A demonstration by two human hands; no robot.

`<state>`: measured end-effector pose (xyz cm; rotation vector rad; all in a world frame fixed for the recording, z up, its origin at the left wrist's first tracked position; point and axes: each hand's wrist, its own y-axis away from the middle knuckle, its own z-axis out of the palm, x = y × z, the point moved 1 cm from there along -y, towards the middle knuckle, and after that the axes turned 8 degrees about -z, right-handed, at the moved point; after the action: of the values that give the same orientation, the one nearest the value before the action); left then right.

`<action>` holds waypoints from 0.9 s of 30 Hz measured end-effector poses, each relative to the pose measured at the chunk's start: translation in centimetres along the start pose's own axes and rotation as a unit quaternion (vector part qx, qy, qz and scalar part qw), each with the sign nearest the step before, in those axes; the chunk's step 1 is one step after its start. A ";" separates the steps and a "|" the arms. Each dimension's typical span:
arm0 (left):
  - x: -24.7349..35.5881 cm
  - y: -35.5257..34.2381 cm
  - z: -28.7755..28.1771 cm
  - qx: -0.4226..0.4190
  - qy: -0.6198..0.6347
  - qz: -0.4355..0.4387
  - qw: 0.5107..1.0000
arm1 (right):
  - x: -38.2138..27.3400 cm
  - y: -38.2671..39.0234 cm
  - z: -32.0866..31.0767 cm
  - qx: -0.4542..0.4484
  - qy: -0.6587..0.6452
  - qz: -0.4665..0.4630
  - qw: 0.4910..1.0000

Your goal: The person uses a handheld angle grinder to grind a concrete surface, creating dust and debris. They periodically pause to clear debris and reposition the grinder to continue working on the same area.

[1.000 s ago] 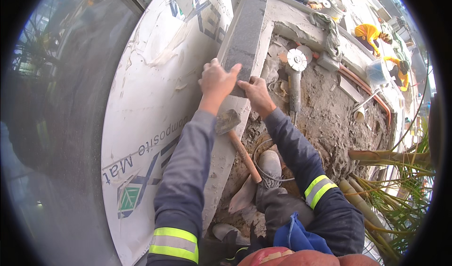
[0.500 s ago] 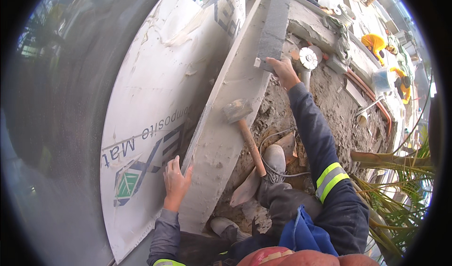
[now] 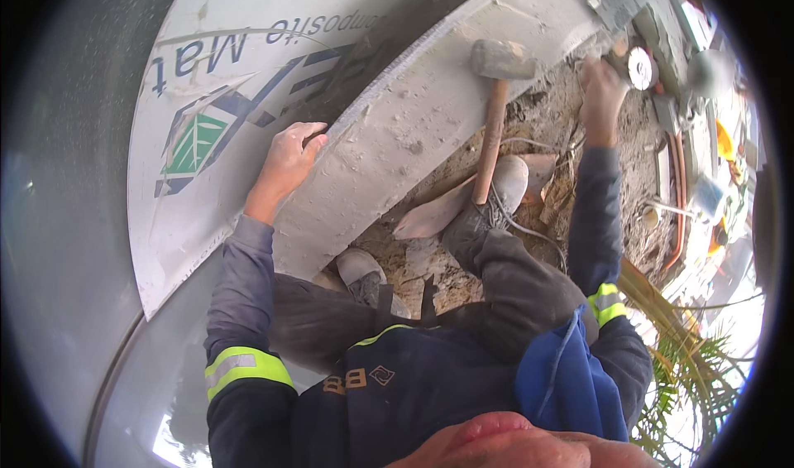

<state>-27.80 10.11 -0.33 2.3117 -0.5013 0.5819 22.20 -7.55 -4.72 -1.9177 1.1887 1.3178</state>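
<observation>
My left hand (image 3: 288, 158) curls its fingers at the raised near edge of a dusty concrete ledge (image 3: 364, 178), beside a white printed composite panel (image 3: 223, 71). A mallet with a grey head (image 3: 503, 59) and wooden handle lies across the ledge, its handle past the edge. My right hand (image 3: 602, 96) is down to the right of the mallet, by an angle grinder's white disc (image 3: 639, 68); its fingertips are blurred and what they touch is unclear. A dark grey stone slab (image 3: 620, 4) lies on the ledge's far end.
Loose tile pieces (image 3: 430, 216), a cable and dirt lie around my boots (image 3: 513, 178). Orange pipes (image 3: 676, 203) and a pale bucket (image 3: 707, 195) are at right, with co-workers in yellow (image 3: 726, 141) partly visible beyond. Palm fronds (image 3: 686, 360) hang at lower right.
Both hands have left the stone slab: the left now at the ledge's near edge, the right lowered toward the grinder. The view has tilted down, showing more of my legs and torso.
</observation>
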 end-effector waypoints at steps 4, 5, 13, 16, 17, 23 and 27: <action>-2.1 0.2 0.9 0.003 0.005 0.005 1.000 | 1.7 10.3 3.2 -0.078 0.046 -0.044 0.995; -2.2 0.5 0.9 -0.007 0.001 0.002 1.000 | 2.1 11.8 3.9 -0.124 0.122 -0.038 0.984; -2.1 3.5 0.4 -0.045 -0.054 -0.018 0.997 | 3.4 15.8 6.6 -0.231 0.195 -0.043 0.952; -3.8 5.0 0.2 -0.066 -0.117 -0.027 0.991 | 2.6 16.2 6.5 -0.247 0.184 -0.081 0.948; -4.2 5.5 0.3 -0.067 -0.117 -0.038 0.990 | 3.0 16.3 6.6 -0.244 0.181 -0.074 0.950; -4.3 6.3 0.8 -0.057 -0.115 -0.042 0.991 | 2.4 14.4 4.5 -0.238 0.183 -0.023 0.953; -4.6 4.7 2.4 -0.009 -0.060 -0.013 0.998 | -0.8 13.7 0.8 -0.244 0.305 -0.171 0.905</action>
<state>-33.31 6.10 -1.87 2.3418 -0.5288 0.4262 9.72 -13.21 -3.51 -2.8911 0.7384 0.8941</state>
